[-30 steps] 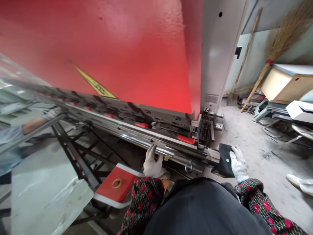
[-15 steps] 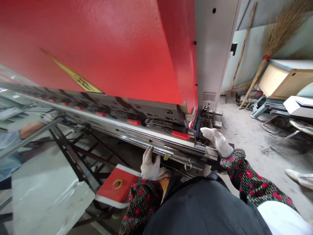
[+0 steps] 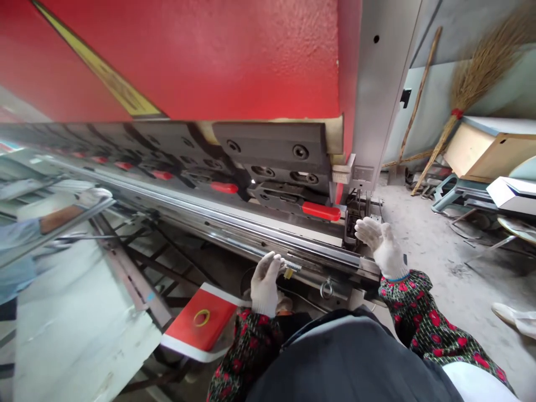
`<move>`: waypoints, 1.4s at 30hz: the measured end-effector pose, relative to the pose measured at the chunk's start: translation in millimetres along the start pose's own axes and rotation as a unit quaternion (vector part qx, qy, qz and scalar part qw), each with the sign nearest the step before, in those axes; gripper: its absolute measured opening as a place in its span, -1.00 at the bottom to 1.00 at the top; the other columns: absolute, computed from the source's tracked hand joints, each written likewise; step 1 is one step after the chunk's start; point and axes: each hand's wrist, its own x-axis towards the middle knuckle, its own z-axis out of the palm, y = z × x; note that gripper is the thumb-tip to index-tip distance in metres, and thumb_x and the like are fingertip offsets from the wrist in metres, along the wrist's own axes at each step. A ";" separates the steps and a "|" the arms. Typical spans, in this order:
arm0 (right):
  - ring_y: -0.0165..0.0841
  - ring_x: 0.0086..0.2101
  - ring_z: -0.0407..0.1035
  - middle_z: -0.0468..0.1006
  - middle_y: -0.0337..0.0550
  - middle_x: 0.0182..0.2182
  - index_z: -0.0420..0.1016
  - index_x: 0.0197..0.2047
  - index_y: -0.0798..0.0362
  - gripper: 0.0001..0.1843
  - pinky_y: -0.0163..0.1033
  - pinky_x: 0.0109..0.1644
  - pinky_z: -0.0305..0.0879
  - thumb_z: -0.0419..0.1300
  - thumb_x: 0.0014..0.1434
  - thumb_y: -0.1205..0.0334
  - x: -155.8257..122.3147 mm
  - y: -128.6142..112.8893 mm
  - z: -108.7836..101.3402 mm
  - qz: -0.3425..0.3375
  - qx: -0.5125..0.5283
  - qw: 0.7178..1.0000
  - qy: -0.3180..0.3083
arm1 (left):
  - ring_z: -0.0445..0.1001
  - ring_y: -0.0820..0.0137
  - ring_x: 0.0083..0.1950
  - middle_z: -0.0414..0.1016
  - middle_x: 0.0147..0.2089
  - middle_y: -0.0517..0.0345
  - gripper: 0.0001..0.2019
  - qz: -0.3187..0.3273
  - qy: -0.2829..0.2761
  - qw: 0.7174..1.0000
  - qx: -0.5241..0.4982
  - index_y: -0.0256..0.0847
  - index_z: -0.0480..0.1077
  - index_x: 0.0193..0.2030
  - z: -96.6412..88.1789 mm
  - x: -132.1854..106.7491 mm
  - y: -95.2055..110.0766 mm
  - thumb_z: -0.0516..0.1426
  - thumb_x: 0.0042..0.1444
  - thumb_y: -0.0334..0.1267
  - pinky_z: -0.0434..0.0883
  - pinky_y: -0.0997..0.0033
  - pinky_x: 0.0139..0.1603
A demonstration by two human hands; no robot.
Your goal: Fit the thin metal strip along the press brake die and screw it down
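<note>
I stand at a big red press brake (image 3: 218,56). My left hand (image 3: 266,282), in a white glove, rests with its fingers curled over the front edge of the long steel die rail (image 3: 234,229). My right hand (image 3: 379,243), also gloved, is raised with fingers spread at the right end of the rail, beside the machine's end mechanism (image 3: 354,215); it holds nothing. Dark punch clamps (image 3: 272,148) with red levers (image 3: 320,211) hang above the rail.
A red foot pedal box (image 3: 199,321) sits below left. At far left another person's gloved hand (image 3: 94,195) holds a metal sheet (image 3: 62,312). A broom (image 3: 464,84) leans on the right wall, near a wooden box (image 3: 481,148) and scrap on the floor.
My right hand left the black panel at the rail's end, rose to the end mechanism, and now sits slightly back with fingers spread. My view tilted up toward the clamps. My left hand stayed.
</note>
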 end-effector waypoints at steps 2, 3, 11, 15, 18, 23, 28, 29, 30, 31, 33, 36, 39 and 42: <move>-0.09 0.09 0.55 0.68 -0.08 0.07 0.65 0.07 -0.09 -0.35 0.15 0.30 0.42 0.22 0.20 -0.41 -4.6 -1.7 0.5 -0.008 -0.003 1.000 0.008 | 0.66 0.33 -0.18 0.66 -0.17 0.08 -0.45 -0.054 -0.031 0.994 -0.093 -0.21 0.50 -0.03 12.8 -3.0 9.5 0.45 -0.09 0.06 0.59 0.29 -0.11; -0.10 0.09 0.55 0.68 -0.08 0.08 0.64 0.08 -0.08 -0.36 0.13 0.27 0.44 0.23 0.20 -0.39 -7.3 -2.6 1.2 -0.013 -0.007 1.000 0.005 | 0.66 0.33 -0.22 0.66 -0.21 0.08 -0.43 -0.069 -0.046 0.989 -0.119 -0.22 0.49 -0.06 19.2 -4.7 14.9 0.46 -0.12 0.08 0.58 0.32 -0.17; -0.17 0.07 0.56 0.67 -0.11 0.08 0.65 0.09 -0.10 -0.49 -0.06 0.13 0.54 0.25 0.27 -0.24 -24.2 -10.0 2.2 -0.072 -0.042 0.997 0.006 | 0.62 0.34 -0.30 0.61 -0.29 0.09 -0.48 -0.107 -0.123 0.967 -0.195 -0.25 0.45 -0.09 66.5 -11.7 46.9 0.47 -0.07 0.00 0.55 0.38 -0.29; -0.18 0.07 0.55 0.66 -0.10 0.09 0.64 0.10 -0.11 -0.51 -0.07 0.13 0.53 0.25 0.28 -0.22 -24.8 -9.4 7.9 -0.071 -0.048 0.996 -0.004 | 0.62 0.29 -0.29 0.57 -0.27 0.07 -0.46 -0.108 -0.130 0.960 -0.225 -0.23 0.41 -0.11 93.4 -5.2 50.4 0.47 -0.08 0.03 0.56 0.31 -0.29; -0.17 0.07 0.55 0.67 -0.09 0.07 0.65 0.09 -0.11 -0.50 -0.07 0.14 0.52 0.27 0.25 -0.23 -24.4 -8.6 18.5 -0.065 -0.051 0.996 -0.020 | 0.64 0.22 -0.15 0.58 -0.16 0.03 -0.46 -0.108 -0.141 0.947 -0.268 -0.17 0.38 -0.08 115.3 1.2 50.9 0.44 -0.05 0.08 0.60 0.19 -0.13; -0.16 0.11 0.53 0.66 -0.10 0.09 0.63 0.11 -0.13 -0.51 -0.03 0.20 0.49 0.26 0.26 -0.22 -26.6 -7.4 31.0 -0.050 -0.043 0.997 -0.036 | 0.65 0.15 0.01 0.63 -0.09 0.02 -0.54 -0.095 -0.170 0.921 -0.338 -0.18 0.40 -0.06 132.0 8.0 50.7 0.44 0.00 -0.08 0.58 -0.01 0.15; -0.17 0.08 0.54 0.67 -0.07 0.06 0.65 0.08 -0.11 -0.50 -0.05 0.10 0.54 0.27 0.24 -0.23 -29.9 -6.2 20.0 -0.025 -0.051 0.998 -0.018 | 0.68 0.11 -0.05 0.65 -0.22 0.05 -0.56 -0.088 -0.178 0.912 -0.359 -0.25 0.45 -0.06 127.4 9.2 49.6 0.46 -0.01 -0.17 0.60 -0.09 0.15; -0.17 0.08 0.55 0.67 -0.07 0.06 0.64 0.08 -0.11 -0.50 -0.05 0.10 0.54 0.27 0.24 -0.23 -30.0 -6.3 15.5 -0.024 -0.053 0.998 -0.012 | 0.68 0.10 -0.04 0.65 -0.23 0.04 -0.57 -0.086 -0.178 0.912 -0.359 -0.27 0.46 -0.07 126.8 9.5 49.6 0.46 -0.01 -0.18 0.60 -0.09 0.15; -0.17 0.08 0.55 0.67 -0.07 0.06 0.64 0.09 -0.10 -0.50 -0.04 0.11 0.54 0.26 0.25 -0.22 -29.9 -6.7 10.8 -0.024 -0.055 0.998 -0.004 | 0.68 0.10 -0.04 0.65 -0.25 0.04 -0.59 -0.084 -0.178 0.912 -0.359 -0.28 0.47 -0.09 126.5 10.0 49.6 0.46 -0.01 -0.19 0.61 -0.10 0.14; -0.17 0.08 0.55 0.67 -0.07 0.06 0.64 0.09 -0.10 -0.51 -0.04 0.13 0.53 0.25 0.26 -0.22 -29.7 -7.3 6.2 -0.026 -0.058 0.998 0.004 | 0.68 0.10 -0.05 0.65 -0.26 0.04 -0.60 -0.082 -0.177 0.913 -0.359 -0.28 0.48 -0.11 126.5 10.7 49.5 0.46 -0.01 -0.20 0.61 -0.10 0.14; -0.17 0.07 0.55 0.67 -0.08 0.06 0.64 0.09 -0.08 -0.53 -0.02 0.14 0.53 0.24 0.29 -0.20 -29.1 -8.8 -1.8 -0.039 -0.061 0.997 0.017 | 0.69 0.11 -0.08 0.65 -0.29 0.06 -0.64 -0.080 -0.176 0.913 -0.359 -0.28 0.49 -0.15 126.5 12.7 48.9 0.46 -0.01 -0.21 0.61 -0.11 0.15; -0.16 0.03 0.57 0.68 -0.09 0.03 0.64 0.07 -0.08 -0.54 0.01 0.13 0.54 0.22 0.31 -0.18 -30.4 -12.0 -6.8 -0.062 -0.056 0.996 0.023 | 0.69 0.13 -0.07 0.65 -0.31 0.07 -0.74 -0.076 -0.176 0.913 -0.361 -0.26 0.51 -0.19 125.9 15.0 46.7 0.43 0.05 -0.26 0.59 -0.08 0.19; -0.16 0.03 0.57 0.67 -0.06 0.06 0.63 0.11 -0.09 -0.54 0.03 0.13 0.54 0.21 0.33 -0.18 -34.1 -16.2 -2.8 -0.083 -0.059 0.995 0.007 | 0.69 0.25 -0.08 0.70 -0.23 0.10 -0.87 -0.070 -0.180 0.912 -0.362 -0.22 0.53 -0.16 124.3 15.3 44.6 0.34 0.17 -0.31 0.56 0.02 0.25; -0.15 0.05 0.56 0.65 -0.06 0.10 0.61 0.14 -0.12 -0.54 0.06 0.16 0.53 0.23 0.33 -0.17 -36.1 -19.6 5.0 -0.102 -0.069 0.992 -0.017 | 0.69 0.35 -0.05 0.73 -0.09 0.10 -0.83 -0.071 -0.190 0.908 -0.368 -0.19 0.55 0.00 121.9 14.5 44.6 0.22 0.30 -0.33 0.55 0.20 0.28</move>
